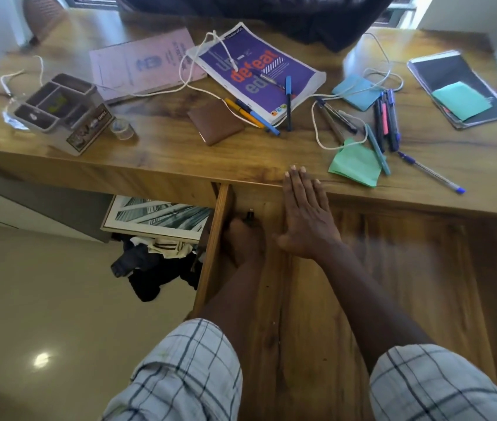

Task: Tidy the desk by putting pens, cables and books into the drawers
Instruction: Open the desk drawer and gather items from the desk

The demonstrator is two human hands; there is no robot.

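Observation:
The wooden drawer point(393, 268) stands pulled out under the desk point(165, 153). My left hand point(245, 243) is inside its far left corner, curled around a small dark object point(250, 214), perhaps a pen. My right hand point(305, 214) lies flat and empty, fingertips on the desk's front edge. On the desk are a purple book point(295, 71), a pink book point(143, 62), a black notebook point(453, 74), a white cable point(192, 63), orange and blue pens point(254, 116), a bunch of markers point(387, 123) and a blue pen point(432, 173).
A grey desk organiser point(64, 112) and a tape roll point(122, 129) stand at the left. A brown wallet point(215, 121) and green point(355, 165), blue point(355, 91) and teal point(461, 100) paper notes lie about. Under the desk are a framed picture point(156, 217) and clothes point(150, 262).

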